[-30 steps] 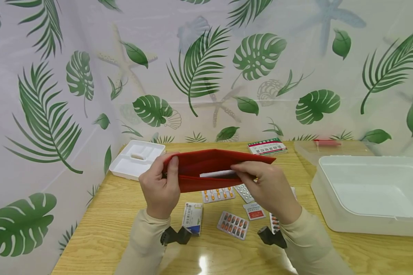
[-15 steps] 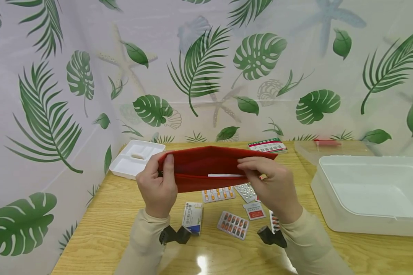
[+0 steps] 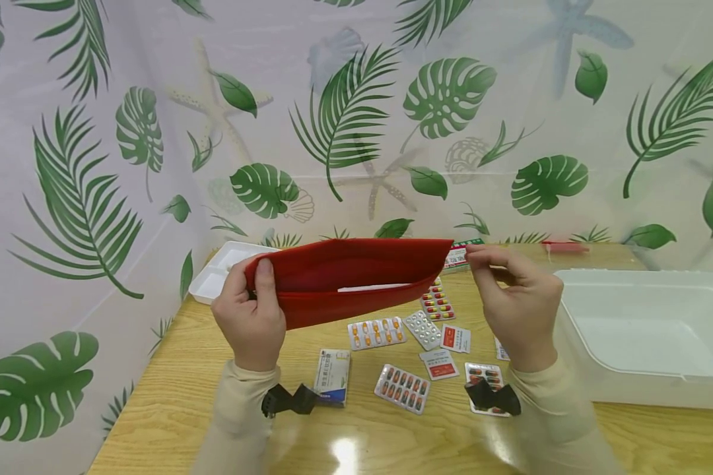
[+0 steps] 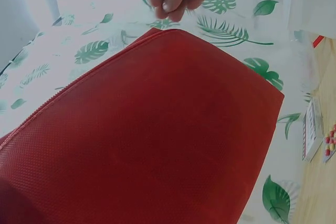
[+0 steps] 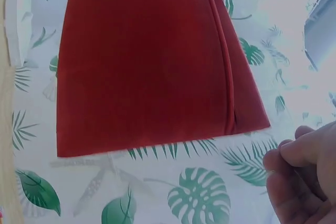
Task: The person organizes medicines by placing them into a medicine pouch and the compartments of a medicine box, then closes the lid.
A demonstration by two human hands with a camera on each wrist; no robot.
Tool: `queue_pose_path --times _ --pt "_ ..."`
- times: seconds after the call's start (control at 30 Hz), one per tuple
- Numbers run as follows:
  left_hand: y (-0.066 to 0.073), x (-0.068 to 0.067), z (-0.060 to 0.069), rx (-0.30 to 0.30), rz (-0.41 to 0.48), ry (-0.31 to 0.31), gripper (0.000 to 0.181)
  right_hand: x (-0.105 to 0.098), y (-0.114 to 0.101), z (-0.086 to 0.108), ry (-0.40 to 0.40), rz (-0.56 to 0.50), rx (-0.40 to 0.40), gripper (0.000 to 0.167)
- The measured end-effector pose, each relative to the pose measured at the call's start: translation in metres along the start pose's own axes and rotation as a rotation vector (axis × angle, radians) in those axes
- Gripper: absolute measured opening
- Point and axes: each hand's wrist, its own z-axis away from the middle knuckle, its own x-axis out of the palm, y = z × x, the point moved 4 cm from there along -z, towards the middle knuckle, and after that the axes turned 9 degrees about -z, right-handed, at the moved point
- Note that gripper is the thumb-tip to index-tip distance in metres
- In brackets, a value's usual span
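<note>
In the head view my left hand (image 3: 252,316) grips the left end of a red zippered pouch (image 3: 344,310), thumb on the near side. The pouch is held above the table, its mouth gaping upward. Inside lies a flat white item (image 3: 374,287), of which only an edge shows. My right hand (image 3: 517,303) hovers apart from the pouch's right end. In the right wrist view its fingers (image 5: 286,153) hang loosely bent, with the thumb near the index finger and nothing visible held. The left wrist view shows the pouch's broad side and its zipper edge.
On the wooden table lie several blister packs (image 3: 403,389), small red-and-white packets (image 3: 440,364) and a white-blue medicine box (image 3: 333,377). A green-red box (image 3: 456,256) stands behind. A white divided tray (image 3: 214,274) is at left, a large translucent bin (image 3: 647,330) at right.
My right hand has left the pouch's mouth and moved right. The left hand has shifted left with the pouch, which now tilts up at its right end. The white item stays inside.
</note>
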Motion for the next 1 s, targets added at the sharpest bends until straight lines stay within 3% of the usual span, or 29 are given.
queue_pose_path --times 0.27,0.43,0.53,0.7,0.8,1.0 --pt "-0.002 -0.005 -0.003 -0.024 -0.004 0.035 0.013 -0.024 0.023 -0.008 0.103 0.100 0.213 0.010" --pt "-0.001 -0.005 -0.004 -0.015 0.000 0.037 0.012 -0.040 0.044 -0.010 0.092 0.144 0.372 0.019" --pt "-0.001 -0.006 -0.005 -0.006 0.005 0.040 0.012 -0.044 0.062 -0.010 0.030 0.205 0.498 0.027" --pt "-0.002 -0.007 -0.006 -0.008 0.000 0.040 0.012 -0.042 0.104 -0.010 -0.158 0.317 0.699 0.046" --pt "-0.003 -0.007 -0.006 -0.014 -0.006 0.036 0.013 -0.040 0.133 -0.007 -0.282 0.355 0.779 0.056" --pt "-0.003 -0.007 -0.006 -0.014 -0.008 0.030 0.014 -0.037 0.184 0.000 -0.455 0.455 0.888 0.065"
